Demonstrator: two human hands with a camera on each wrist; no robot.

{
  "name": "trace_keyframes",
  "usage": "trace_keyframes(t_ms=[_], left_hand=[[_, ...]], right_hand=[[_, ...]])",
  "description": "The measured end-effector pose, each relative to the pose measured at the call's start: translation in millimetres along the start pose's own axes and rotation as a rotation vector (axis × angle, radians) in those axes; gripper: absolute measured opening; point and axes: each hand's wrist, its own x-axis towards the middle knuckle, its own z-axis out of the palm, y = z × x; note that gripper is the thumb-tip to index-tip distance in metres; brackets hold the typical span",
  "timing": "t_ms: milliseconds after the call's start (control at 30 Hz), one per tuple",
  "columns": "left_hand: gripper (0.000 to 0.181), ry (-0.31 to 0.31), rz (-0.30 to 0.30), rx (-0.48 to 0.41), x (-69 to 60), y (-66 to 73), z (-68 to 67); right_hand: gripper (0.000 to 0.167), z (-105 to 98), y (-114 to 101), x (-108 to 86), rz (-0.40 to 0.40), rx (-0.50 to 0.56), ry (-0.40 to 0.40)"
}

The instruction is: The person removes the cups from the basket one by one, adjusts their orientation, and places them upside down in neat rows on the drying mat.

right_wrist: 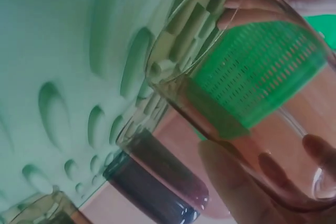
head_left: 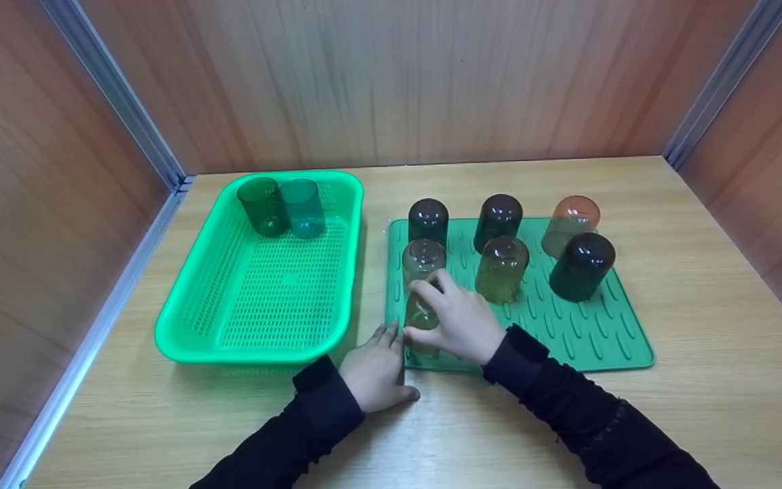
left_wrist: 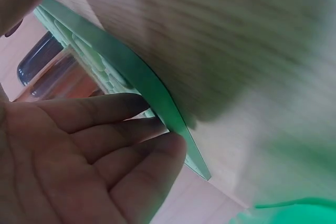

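My right hand (head_left: 462, 322) grips a pale yellowish clear glass (head_left: 421, 318) between thumb and fingers. The glass is upside down at the front left corner of a green ridged drying mat (head_left: 608, 350). In the right wrist view its rim is at the mat surface; I cannot tell whether its whole rim rests there. With straight fingers, my left hand (head_left: 376, 375) touches the mat's left edge, also seen in the left wrist view. A greyish clear glass (head_left: 423, 257) stands inverted just behind the held one.
Other inverted glasses stand on the mat: an amber one (head_left: 501, 272), a dark one (head_left: 582, 267), an orange one (head_left: 571, 224) and two dark purple ones along the back. Left of it, a green perforated basket (head_left: 354, 272) holds a green glass (head_left: 260, 207) and a teal glass (head_left: 304, 209).
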Motion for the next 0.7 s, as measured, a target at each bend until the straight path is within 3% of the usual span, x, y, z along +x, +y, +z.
trace_keyframes(t_ms=[433, 700], left_hand=[[0.099, 0.010, 0.004, -0.006, -1.1, -0.4, 0.2], [0.097, 0.015, 0.017, -0.006, -0.2, -0.7, -1.5]], right_hand=[[0.058, 4.0, -3.2, 3.1, -0.003, -0.054, -0.037], [0.064, 0.0, -5.9, 4.6, 0.042, -0.004, -0.059]])
